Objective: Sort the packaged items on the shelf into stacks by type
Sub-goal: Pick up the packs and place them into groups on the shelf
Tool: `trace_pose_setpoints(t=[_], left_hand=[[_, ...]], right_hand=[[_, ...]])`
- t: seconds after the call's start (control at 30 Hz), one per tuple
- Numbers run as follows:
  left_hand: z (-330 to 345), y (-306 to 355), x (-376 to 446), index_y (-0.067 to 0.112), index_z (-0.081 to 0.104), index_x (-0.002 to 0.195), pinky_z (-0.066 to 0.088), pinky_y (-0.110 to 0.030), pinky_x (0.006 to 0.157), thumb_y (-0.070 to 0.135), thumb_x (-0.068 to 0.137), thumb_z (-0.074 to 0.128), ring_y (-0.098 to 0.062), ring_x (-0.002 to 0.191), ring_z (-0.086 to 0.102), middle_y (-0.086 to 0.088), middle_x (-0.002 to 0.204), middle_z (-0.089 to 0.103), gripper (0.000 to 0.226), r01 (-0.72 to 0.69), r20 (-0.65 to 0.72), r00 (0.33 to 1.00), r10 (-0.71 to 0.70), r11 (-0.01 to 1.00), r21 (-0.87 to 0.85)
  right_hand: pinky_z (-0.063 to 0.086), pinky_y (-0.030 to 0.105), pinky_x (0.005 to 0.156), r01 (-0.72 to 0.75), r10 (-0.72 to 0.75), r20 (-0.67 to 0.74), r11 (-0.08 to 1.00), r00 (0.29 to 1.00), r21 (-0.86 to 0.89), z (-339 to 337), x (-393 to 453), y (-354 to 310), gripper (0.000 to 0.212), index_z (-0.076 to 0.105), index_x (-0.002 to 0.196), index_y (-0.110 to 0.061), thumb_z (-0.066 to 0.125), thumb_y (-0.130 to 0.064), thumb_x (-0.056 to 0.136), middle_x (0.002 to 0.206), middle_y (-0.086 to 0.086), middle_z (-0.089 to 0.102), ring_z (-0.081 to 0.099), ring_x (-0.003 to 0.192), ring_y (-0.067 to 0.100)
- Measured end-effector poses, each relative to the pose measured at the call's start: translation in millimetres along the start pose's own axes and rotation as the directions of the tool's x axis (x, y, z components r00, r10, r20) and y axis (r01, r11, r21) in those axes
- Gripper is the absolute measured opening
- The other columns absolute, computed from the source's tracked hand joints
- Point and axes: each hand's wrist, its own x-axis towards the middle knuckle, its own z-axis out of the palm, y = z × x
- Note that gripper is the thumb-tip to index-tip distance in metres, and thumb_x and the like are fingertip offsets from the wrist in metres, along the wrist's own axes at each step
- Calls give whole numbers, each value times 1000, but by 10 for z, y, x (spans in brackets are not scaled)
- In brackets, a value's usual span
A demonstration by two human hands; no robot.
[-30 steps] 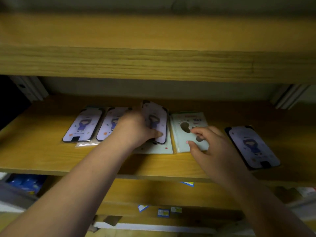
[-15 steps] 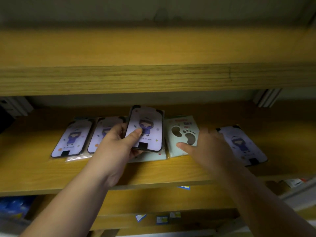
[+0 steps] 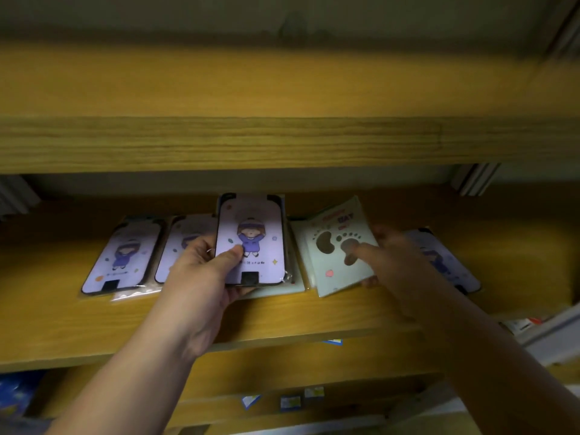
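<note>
Your left hand [image 3: 201, 271] pinches the purple case [image 3: 251, 240]; your right hand [image 3: 395, 259] grips the footprint pack [image 3: 332, 265]. Lay the purple case flat on its twins [image 3: 122, 255] at 9 o'clock.

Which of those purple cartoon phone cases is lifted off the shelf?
The middle purple case, gripped in the left hand, thumb on its front. The two purple cases to its left and the one at far right lie flat on the shelf.

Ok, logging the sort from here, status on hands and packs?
Left hand holds purple case, lifted. Right hand pinches footprint pack, tilted up. Two purple cases flat at left. Nothing blocking.
</note>
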Motion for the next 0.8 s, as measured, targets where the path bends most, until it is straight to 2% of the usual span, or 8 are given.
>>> trace_pose_setpoints(t=[0.1, 0.2, 0.3, 0.37, 0.53, 0.57, 0.67, 0.8], left_hand=[[54, -26, -3, 12, 60, 110, 59, -31, 57, 6, 96, 58, -26, 84, 76, -11, 96, 78, 15, 1, 18, 1000, -1, 1000, 1], [152, -64, -54, 14, 60, 109, 57, -29, 55, 6, 97, 57, -24, 83, 76, -10, 96, 79, 15, -11, 25, 1000, 10, 1000, 13], [290, -83, -161, 14, 59, 110, 58, -28, 55, 7, 97, 57, -23, 83, 77, -8, 94, 79, 15, 0, 38, 999, -1, 1000, 24], [389, -83, -251, 15, 59, 108, 57, -27, 54, 7, 97, 57, -22, 80, 77, -7, 92, 79, 13, -10, 49, 999, 8, 999, 37], [651, -129, -538, 12, 60, 113, 58, -28, 54, 8, 97, 57, -21, 80, 76, -7, 95, 79, 17, -61, 46, 997, 57, 995, 82], [710, -149, -608, 12, 61, 114, 58, -29, 56, 8, 97, 57, -21, 82, 76, -7, 96, 79, 18, -66, 52, 997, 61, 994, 92], [929, -231, -838, 14, 63, 117, 58, -31, 62, 8, 98, 55, -21, 86, 76, -6, 98, 79, 22, -81, 85, 994, 71, 989, 123], [1282, -418, -1236, 17, 63, 117, 59, -30, 58, 8, 98, 56, -22, 87, 76, -7, 99, 79, 22, -78, 84, 994, 69, 991, 111]], right_hand=[[58, 26, 46, -37, 38, -4, 987, 999, 157, -108, -113, 3, 13, 62, 92, -30, 67, -18, 93, 74, -16, 73, 67, 54, -1], [54, 26, 50, -46, 65, -45, 942, 997, 332, -265, -283, 32, 11, 71, 90, -26, 65, -17, 93, 89, 0, 75, 73, 73, 18], [54, 31, 56, -58, 111, -86, 884, 990, 465, -456, -451, 79, 12, 69, 103, -19, 66, -15, 92, 108, 15, 70, 69, 96, 33], [55, 33, 60, -61, 122, -90, 864, 988, 499, -595, -543, 109, 16, 67, 107, -20, 65, -17, 92, 113, 17, 67, 68, 98, 32], [46, 18, 40, -40, 94, -64, 814, 993, 579, -953, -756, 204, 13, 61, 108, -14, 59, -13, 95, 101, 19, 66, 67, 54, 10], [49, 21, 43, -37, 86, -55, 803, 995, 594, -1017, -795, 237, 15, 60, 111, -12, 58, -12, 95, 102, 20, 65, 68, 57, 11], [59, 41, 72, 5, 44, -67, 800, 997, 601, -1219, -940, 363, 31, 58, 125, -5, 59, -9, 94, 118, 25, 64, 67, 88, 26], [58, 36, 63, -8, 91, -109, 801, 990, 598, -1536, -1193, 535, 27, 61, 119, -12, 64, -11, 92, 112, 12, 69, 70, 87, 23]])
